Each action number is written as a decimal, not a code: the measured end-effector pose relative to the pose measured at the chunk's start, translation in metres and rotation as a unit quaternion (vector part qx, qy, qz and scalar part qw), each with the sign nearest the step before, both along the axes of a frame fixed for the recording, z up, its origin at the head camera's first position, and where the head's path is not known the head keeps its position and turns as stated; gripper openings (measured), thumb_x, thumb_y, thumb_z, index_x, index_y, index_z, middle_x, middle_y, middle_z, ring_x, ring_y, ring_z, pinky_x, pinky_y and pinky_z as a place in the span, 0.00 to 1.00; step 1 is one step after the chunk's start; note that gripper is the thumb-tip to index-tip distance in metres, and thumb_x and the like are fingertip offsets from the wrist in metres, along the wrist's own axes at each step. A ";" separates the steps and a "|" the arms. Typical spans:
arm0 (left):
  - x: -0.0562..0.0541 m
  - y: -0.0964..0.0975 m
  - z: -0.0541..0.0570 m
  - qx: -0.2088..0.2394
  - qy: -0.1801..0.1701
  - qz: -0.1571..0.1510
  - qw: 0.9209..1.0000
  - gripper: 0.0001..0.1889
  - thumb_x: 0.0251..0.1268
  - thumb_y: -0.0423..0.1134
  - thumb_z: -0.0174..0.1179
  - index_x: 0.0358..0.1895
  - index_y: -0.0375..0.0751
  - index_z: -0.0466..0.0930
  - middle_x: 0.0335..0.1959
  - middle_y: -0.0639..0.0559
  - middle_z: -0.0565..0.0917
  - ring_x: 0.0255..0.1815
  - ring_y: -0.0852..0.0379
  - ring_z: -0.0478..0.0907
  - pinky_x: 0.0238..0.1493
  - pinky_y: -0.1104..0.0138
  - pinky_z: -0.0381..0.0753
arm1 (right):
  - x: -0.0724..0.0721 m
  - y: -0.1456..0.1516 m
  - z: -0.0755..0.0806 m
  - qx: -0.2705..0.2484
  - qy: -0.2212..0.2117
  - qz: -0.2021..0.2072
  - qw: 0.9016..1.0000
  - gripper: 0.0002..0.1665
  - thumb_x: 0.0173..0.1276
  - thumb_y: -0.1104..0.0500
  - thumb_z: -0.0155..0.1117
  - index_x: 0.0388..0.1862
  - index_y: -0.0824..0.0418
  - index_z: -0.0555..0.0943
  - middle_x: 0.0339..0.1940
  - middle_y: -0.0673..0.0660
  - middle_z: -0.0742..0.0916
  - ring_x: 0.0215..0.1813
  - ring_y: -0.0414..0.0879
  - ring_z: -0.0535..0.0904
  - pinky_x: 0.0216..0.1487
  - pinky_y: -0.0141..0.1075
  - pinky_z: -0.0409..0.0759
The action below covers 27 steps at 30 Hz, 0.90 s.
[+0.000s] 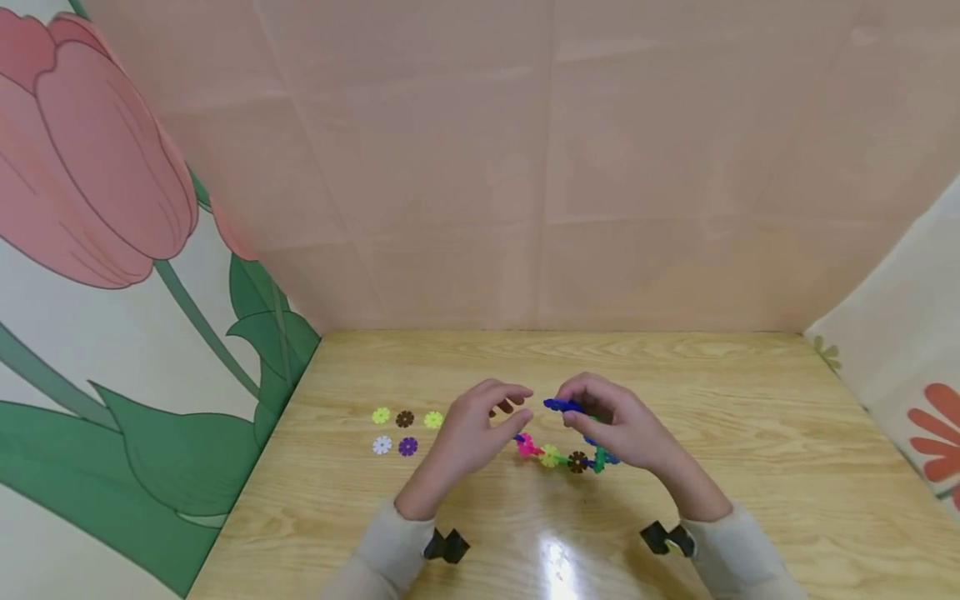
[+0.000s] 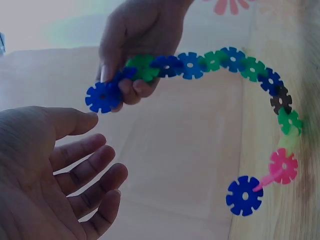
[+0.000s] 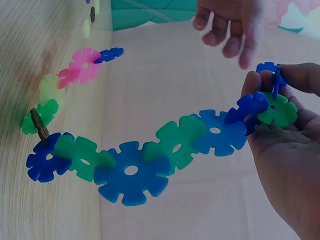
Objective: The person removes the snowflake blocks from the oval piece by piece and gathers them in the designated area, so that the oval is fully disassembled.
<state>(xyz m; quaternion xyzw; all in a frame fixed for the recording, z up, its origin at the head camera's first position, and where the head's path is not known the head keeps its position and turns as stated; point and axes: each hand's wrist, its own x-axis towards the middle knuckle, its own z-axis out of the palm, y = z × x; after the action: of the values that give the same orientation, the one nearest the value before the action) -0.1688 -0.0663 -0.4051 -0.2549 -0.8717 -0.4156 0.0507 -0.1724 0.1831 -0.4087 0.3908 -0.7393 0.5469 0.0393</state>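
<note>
2 pale off-white sleeves, plain cuffs, 1 small black bow-shaped piece beside each cuff

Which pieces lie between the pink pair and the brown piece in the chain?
A yellow piece, next to the pink pair, then a green piece, next to the brown piece. The right wrist view shows both.

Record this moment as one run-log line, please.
Right hand: pinches disc chain near one end | Left hand: nearby, holding nothing | Loose discs: on table, further left
</note>
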 end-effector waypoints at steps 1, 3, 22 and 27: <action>0.001 0.002 0.002 0.000 0.002 -0.002 1.000 0.17 0.73 0.50 0.62 0.60 0.51 0.82 0.50 0.56 0.85 0.49 0.59 0.79 0.47 0.60 0.82 | 0.000 0.000 0.000 -0.001 0.001 0.003 1.000 0.16 0.71 0.76 0.58 0.53 0.63 0.78 0.39 0.56 0.82 0.32 0.44 0.76 0.29 0.34 0.78; 0.002 0.005 0.004 0.002 0.008 -0.006 1.000 0.18 0.73 0.49 0.62 0.61 0.51 0.82 0.50 0.56 0.85 0.49 0.59 0.80 0.47 0.62 0.82 | 0.000 -0.001 0.001 -0.004 0.004 0.008 1.000 0.16 0.71 0.77 0.58 0.53 0.64 0.77 0.41 0.55 0.82 0.33 0.45 0.76 0.31 0.34 0.78; -0.001 0.022 0.005 0.041 0.049 -0.023 0.998 0.08 0.72 0.44 0.64 0.47 0.49 0.87 0.43 0.59 0.87 0.45 0.55 0.81 0.42 0.70 0.77 | 0.000 -0.002 0.003 -0.014 -0.031 0.020 0.999 0.12 0.73 0.76 0.55 0.51 0.66 0.74 0.47 0.63 0.81 0.45 0.47 0.81 0.44 0.35 0.83; -0.001 0.022 0.005 0.041 0.050 -0.019 0.998 0.07 0.72 0.43 0.64 0.46 0.48 0.87 0.42 0.59 0.87 0.44 0.56 0.81 0.42 0.70 0.78 | 0.000 -0.001 0.003 -0.004 -0.022 0.011 1.000 0.14 0.72 0.76 0.56 0.53 0.66 0.74 0.47 0.62 0.82 0.45 0.46 0.82 0.45 0.35 0.83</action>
<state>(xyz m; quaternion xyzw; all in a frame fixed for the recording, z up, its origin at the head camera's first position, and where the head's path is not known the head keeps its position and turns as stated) -0.1699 -0.0439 -0.4001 -0.2897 -0.8453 -0.4384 0.0970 -0.1727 0.1824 -0.4061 0.3864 -0.7333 0.5591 0.0183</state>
